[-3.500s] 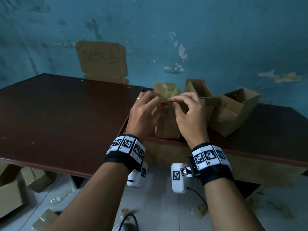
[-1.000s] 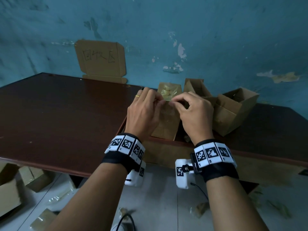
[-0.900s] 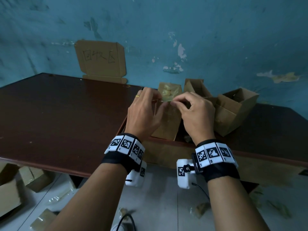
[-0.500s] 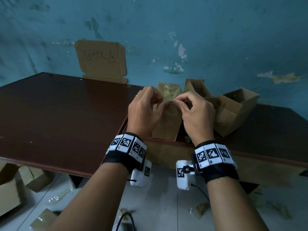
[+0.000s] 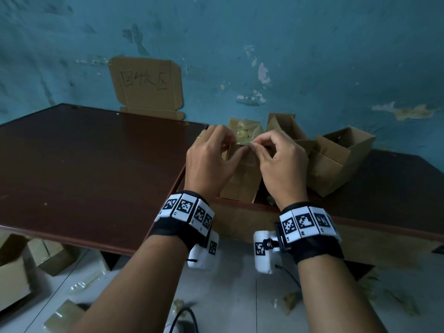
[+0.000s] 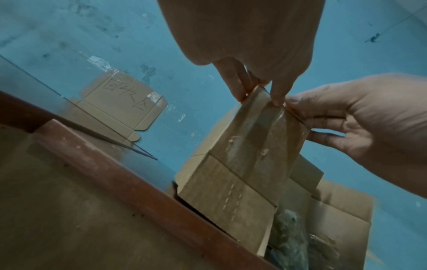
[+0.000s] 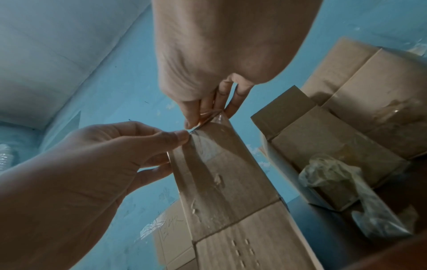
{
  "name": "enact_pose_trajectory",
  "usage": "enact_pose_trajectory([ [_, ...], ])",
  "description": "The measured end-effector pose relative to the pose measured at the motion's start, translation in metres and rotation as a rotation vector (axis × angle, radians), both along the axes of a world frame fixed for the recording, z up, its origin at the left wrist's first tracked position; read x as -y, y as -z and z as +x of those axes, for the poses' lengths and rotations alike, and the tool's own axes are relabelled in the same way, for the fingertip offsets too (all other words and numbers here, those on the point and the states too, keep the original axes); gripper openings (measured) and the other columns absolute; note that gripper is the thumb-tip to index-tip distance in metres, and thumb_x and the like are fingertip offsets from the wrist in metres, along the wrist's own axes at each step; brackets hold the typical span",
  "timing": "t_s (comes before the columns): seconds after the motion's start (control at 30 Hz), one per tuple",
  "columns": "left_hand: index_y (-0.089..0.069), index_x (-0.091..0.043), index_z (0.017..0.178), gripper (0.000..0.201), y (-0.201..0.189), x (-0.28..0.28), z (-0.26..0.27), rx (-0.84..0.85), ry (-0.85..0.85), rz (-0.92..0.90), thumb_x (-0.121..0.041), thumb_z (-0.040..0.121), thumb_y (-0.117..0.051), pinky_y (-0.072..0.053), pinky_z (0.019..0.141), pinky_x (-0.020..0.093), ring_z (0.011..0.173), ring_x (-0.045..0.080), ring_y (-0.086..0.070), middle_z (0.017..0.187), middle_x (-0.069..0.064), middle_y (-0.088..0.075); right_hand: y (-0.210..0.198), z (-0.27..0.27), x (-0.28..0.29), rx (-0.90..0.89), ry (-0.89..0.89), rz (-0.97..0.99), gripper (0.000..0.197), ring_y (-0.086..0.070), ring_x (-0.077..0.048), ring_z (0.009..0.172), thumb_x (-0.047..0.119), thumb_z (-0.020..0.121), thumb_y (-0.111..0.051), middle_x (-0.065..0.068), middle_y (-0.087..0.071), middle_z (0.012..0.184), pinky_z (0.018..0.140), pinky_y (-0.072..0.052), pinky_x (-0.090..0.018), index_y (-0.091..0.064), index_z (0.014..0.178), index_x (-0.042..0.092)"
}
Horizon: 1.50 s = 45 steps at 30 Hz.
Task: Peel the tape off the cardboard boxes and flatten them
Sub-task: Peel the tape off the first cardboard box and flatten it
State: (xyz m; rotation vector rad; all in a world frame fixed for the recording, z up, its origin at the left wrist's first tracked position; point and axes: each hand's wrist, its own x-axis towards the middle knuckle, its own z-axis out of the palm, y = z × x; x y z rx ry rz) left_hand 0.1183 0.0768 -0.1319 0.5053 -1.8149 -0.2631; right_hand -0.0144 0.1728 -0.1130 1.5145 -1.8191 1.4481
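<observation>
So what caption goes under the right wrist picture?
Both hands pinch clear tape at the top edge of a cardboard box.

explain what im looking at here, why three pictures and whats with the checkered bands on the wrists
There is no machine here: a person works with bare hands, wearing wristbands with printed black and white marker squares and a small camera under each wrist. One picture comes from a camera on the head, looking down; the other two look along each hand from below. The left hand holds the top edge of a flattened cardboard box standing upright on a dark wooden table. The right hand pinches a strip of clear tape at that top edge, apparently to peel it. More open cardboard boxes sit to the right, beside crumpled clear plastic. A cardboard sign with handwriting leans on the blue wall.
</observation>
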Motion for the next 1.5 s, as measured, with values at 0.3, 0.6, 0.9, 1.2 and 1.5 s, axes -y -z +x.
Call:
enact_pose_trajectory([
  [0.3, -0.069, -0.014, 0.089, 0.011, 0.001, 0.005, 0.0, 0.017, -0.015, -0.008, -0.022, 0.092, -0.076, -0.057, 0.069, 0.045, 0.082, 0.023, -0.066, 0.091, -0.003, -0.066, -0.005, 0.007, 0.004, 0.009, -0.061, 0.071, 0.018, -0.064, -0.013, 0.096, 0.024, 0.094, -0.076, 0.004, -0.067, 0.1, 0.086, -0.056, -0.035, -0.073, 0.111, 0.019],
  [0.6, -0.066, -0.009, 0.093, 0.007, -0.002, 0.005, 0.005, 0.094, -0.018, -0.079, -0.009, 0.092, -0.072, -0.054, 0.072, 0.044, 0.084, 0.026, -0.064, 0.092, 0.002, -0.068, -0.001, 0.008, 0.011, -0.133, 0.02, 0.09, 0.007, -0.054, -0.022, 0.1, 0.021, 0.099, -0.073, 0.0, -0.057, 0.096, 0.084, -0.052, -0.045, -0.078, 0.103, 0.019],
  [0.9, -0.063, -0.012, 0.084, 0.011, -0.005, -0.003, -0.007, 0.037, -0.108, 0.016, -0.018, 0.083, -0.072, -0.053, 0.065, 0.044, 0.078, 0.025, -0.063, 0.084, 0.0, -0.066, -0.002, 0.013, 0.01, -0.181, 0.056, 0.092, 0.008, -0.054, -0.022, 0.098, 0.025, 0.102, -0.067, 0.001, -0.059, 0.099, 0.081, -0.051, -0.046, -0.073, 0.102, 0.018],
  [1.2, -0.061, -0.011, 0.088, 0.016, -0.007, 0.001, -0.002, 0.047, -0.022, 0.077, -0.011, 0.077, -0.073, -0.057, 0.066, 0.048, 0.077, 0.027, -0.066, 0.087, -0.001, -0.067, -0.001, 0.014, 0.011, -0.154, 0.074, 0.094, 0.007, -0.052, -0.02, 0.1, 0.025, 0.101, -0.069, 0.002, -0.059, 0.099, 0.082, -0.05, -0.046, -0.072, 0.101, 0.018],
  [1.5, -0.066, -0.007, 0.092, 0.024, -0.011, -0.003, 0.016, -0.015, 0.178, 0.143, -0.017, 0.084, -0.087, -0.056, 0.073, 0.02, 0.083, 0.01, -0.068, 0.09, -0.001, -0.07, -0.002, 0.005, 0.009, -0.121, 0.038, 0.051, 0.011, -0.049, -0.01, 0.092, 0.023, 0.102, -0.07, 0.0, -0.062, 0.096, 0.077, -0.044, -0.031, -0.073, 0.095, 0.015],
])
